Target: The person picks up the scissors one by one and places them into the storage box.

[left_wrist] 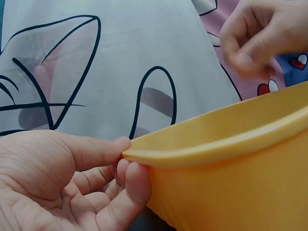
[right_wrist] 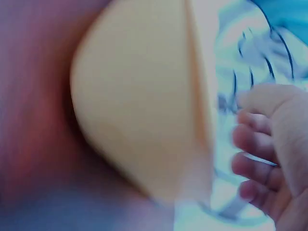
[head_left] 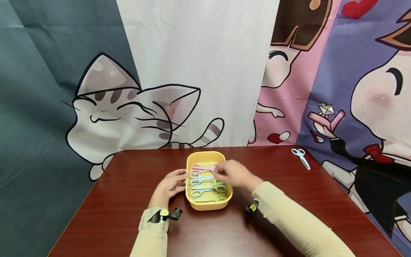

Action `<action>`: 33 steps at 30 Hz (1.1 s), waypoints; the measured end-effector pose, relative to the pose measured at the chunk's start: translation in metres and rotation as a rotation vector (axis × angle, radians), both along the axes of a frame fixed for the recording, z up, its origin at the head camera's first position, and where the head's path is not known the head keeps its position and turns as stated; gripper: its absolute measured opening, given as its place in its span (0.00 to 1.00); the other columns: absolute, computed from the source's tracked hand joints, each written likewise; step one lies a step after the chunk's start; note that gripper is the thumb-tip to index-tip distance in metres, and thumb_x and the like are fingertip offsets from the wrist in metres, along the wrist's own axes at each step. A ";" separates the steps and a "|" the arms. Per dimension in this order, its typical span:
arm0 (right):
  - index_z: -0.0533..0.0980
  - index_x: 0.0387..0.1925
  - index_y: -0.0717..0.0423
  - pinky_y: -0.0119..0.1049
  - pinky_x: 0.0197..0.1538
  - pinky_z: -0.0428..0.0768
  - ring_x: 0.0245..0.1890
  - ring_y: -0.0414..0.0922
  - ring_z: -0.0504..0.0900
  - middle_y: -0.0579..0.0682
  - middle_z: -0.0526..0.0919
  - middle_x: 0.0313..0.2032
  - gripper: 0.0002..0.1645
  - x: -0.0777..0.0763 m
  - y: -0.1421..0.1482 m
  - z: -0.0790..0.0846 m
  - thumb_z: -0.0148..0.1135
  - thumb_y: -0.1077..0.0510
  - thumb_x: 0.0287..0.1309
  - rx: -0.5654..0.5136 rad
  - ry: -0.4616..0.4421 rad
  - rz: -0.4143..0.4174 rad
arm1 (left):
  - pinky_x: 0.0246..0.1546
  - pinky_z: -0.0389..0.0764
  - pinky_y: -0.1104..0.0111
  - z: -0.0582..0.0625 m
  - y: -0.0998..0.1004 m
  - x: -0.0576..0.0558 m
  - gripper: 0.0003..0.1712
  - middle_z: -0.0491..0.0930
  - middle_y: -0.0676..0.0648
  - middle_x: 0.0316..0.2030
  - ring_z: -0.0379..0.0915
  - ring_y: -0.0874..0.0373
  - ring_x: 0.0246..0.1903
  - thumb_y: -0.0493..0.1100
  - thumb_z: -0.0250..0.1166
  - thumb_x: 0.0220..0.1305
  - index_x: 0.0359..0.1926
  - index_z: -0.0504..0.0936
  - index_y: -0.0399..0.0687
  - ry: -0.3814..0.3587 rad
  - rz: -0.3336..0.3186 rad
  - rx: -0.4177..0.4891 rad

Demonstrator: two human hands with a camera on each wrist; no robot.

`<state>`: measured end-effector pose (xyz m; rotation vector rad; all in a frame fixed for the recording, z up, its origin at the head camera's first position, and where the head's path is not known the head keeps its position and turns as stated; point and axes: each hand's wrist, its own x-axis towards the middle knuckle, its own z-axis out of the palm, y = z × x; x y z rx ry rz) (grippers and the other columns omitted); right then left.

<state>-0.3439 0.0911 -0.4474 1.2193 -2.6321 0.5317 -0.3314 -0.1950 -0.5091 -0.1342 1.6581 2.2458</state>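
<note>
A yellow plastic tub (head_left: 209,206) stands on the table, holding several pairs of scissors laid crosswise. Pink scissors (head_left: 200,167) lie toward the far end, light blue scissors (head_left: 196,182) in the middle and green scissors (head_left: 208,199) at the near end. My left hand (head_left: 172,182) pinches the tub's left rim, thumb on top and fingers curled beneath, as the left wrist view shows. Over the tub's right side hovers my right hand (head_left: 235,172), covering part of the scissors. Its fingers (right_wrist: 255,140) are loosely bent in the right wrist view, with nothing visible between them.
Another pair of light blue scissors (head_left: 301,158) lies by itself at the far right corner of the dark red table (head_left: 128,200). A cartoon-printed cloth (head_left: 205,53) hangs right behind the table's back edge.
</note>
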 end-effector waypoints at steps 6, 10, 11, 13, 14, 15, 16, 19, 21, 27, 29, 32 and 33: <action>0.81 0.32 0.48 0.42 0.36 0.78 0.29 0.43 0.78 0.42 0.82 0.28 0.02 -0.043 0.084 -0.001 0.66 0.56 0.61 -0.160 0.007 -0.342 | 0.28 0.83 0.72 -0.004 -0.001 0.000 0.22 0.81 0.47 0.36 0.79 0.60 0.31 0.35 0.58 0.75 0.64 0.65 0.33 0.012 0.001 0.015; 0.80 0.36 0.55 0.53 0.39 0.79 0.35 0.54 0.82 0.55 0.84 0.36 0.06 -0.071 0.155 -0.017 0.62 0.57 0.60 -0.110 -0.010 -0.570 | 0.28 0.83 0.72 -0.004 -0.002 0.001 0.22 0.81 0.47 0.36 0.79 0.61 0.32 0.35 0.58 0.75 0.64 0.65 0.33 0.013 0.001 0.024; 0.80 0.38 0.57 0.56 0.41 0.78 0.38 0.58 0.82 0.59 0.83 0.38 0.08 -0.076 0.172 -0.022 0.61 0.57 0.59 -0.100 -0.018 -0.616 | 0.28 0.83 0.72 -0.004 -0.002 0.002 0.22 0.81 0.47 0.36 0.79 0.61 0.32 0.35 0.58 0.75 0.64 0.65 0.33 0.015 0.000 0.027; 0.79 0.42 0.64 0.62 0.45 0.77 0.44 0.66 0.79 0.67 0.81 0.44 0.14 -0.080 0.205 -0.031 0.59 0.58 0.58 -0.082 -0.037 -0.704 | 0.28 0.83 0.72 -0.004 -0.002 0.002 0.22 0.81 0.47 0.36 0.80 0.61 0.31 0.35 0.57 0.75 0.65 0.65 0.33 0.014 0.000 0.031; 0.79 0.44 0.66 0.65 0.46 0.76 0.46 0.69 0.77 0.70 0.79 0.45 0.16 -0.080 0.220 -0.037 0.58 0.58 0.58 -0.076 -0.045 -0.751 | 0.27 0.83 0.72 -0.004 -0.002 0.002 0.21 0.81 0.47 0.36 0.80 0.61 0.31 0.35 0.57 0.75 0.64 0.65 0.33 0.013 0.000 0.033; 0.77 0.46 0.69 0.67 0.46 0.75 0.48 0.72 0.75 0.73 0.76 0.47 0.19 -0.079 0.234 -0.041 0.57 0.58 0.58 -0.071 -0.063 -0.799 | 0.27 0.83 0.72 -0.003 -0.002 0.002 0.21 0.82 0.47 0.36 0.80 0.61 0.31 0.34 0.56 0.76 0.64 0.64 0.33 0.017 -0.003 0.033; 0.76 0.47 0.72 0.69 0.47 0.74 0.49 0.75 0.73 0.76 0.74 0.48 0.21 -0.079 0.247 -0.047 0.56 0.58 0.58 -0.068 -0.084 -0.845 | 0.27 0.83 0.72 -0.003 -0.002 0.002 0.20 0.82 0.47 0.36 0.80 0.61 0.31 0.34 0.56 0.76 0.64 0.64 0.33 0.017 -0.006 0.035; 0.71 0.50 0.79 0.71 0.44 0.72 0.48 0.79 0.68 0.82 0.68 0.49 0.27 -0.076 0.277 -0.063 0.55 0.56 0.60 -0.042 -0.151 -0.956 | 0.27 0.83 0.72 -0.002 0.000 0.002 0.19 0.82 0.47 0.36 0.80 0.61 0.30 0.34 0.55 0.76 0.63 0.65 0.33 0.015 -0.009 0.035; 0.69 0.49 0.84 0.71 0.44 0.71 0.46 0.80 0.67 0.85 0.66 0.48 0.30 -0.072 0.289 -0.069 0.54 0.56 0.61 -0.026 -0.190 -0.992 | 0.28 0.83 0.72 -0.003 0.000 0.002 0.19 0.82 0.46 0.37 0.81 0.60 0.31 0.33 0.55 0.76 0.63 0.65 0.32 0.022 -0.016 0.036; 0.72 0.42 0.85 0.69 0.46 0.71 0.43 0.81 0.70 0.86 0.69 0.42 0.24 -0.068 0.299 -0.072 0.52 0.60 0.60 -0.038 -0.194 -1.025 | 0.29 0.83 0.72 -0.003 0.001 0.001 0.19 0.82 0.47 0.38 0.81 0.60 0.32 0.33 0.54 0.76 0.63 0.64 0.32 0.025 -0.020 0.036; 0.74 0.39 0.84 0.69 0.48 0.71 0.43 0.80 0.72 0.85 0.72 0.40 0.21 -0.068 0.299 -0.069 0.50 0.64 0.58 -0.030 -0.199 -1.034 | 0.28 0.83 0.72 -0.002 0.001 0.001 0.19 0.82 0.46 0.38 0.81 0.60 0.32 0.32 0.54 0.76 0.63 0.64 0.32 0.018 -0.012 0.035; 0.76 0.36 0.82 0.68 0.48 0.72 0.43 0.79 0.74 0.82 0.77 0.38 0.17 -0.068 0.300 -0.064 0.49 0.67 0.55 -0.008 -0.214 -1.038 | 0.27 0.83 0.72 -0.001 -0.001 0.002 0.19 0.82 0.46 0.38 0.81 0.60 0.31 0.32 0.54 0.76 0.64 0.64 0.32 0.016 -0.007 0.033; 0.76 0.36 0.81 0.67 0.48 0.72 0.43 0.78 0.75 0.81 0.78 0.38 0.17 -0.068 0.300 -0.062 0.50 0.67 0.55 -0.009 -0.222 -1.039 | 0.27 0.83 0.72 -0.001 -0.001 0.003 0.19 0.82 0.46 0.38 0.81 0.60 0.31 0.33 0.54 0.76 0.64 0.64 0.32 0.015 -0.004 0.034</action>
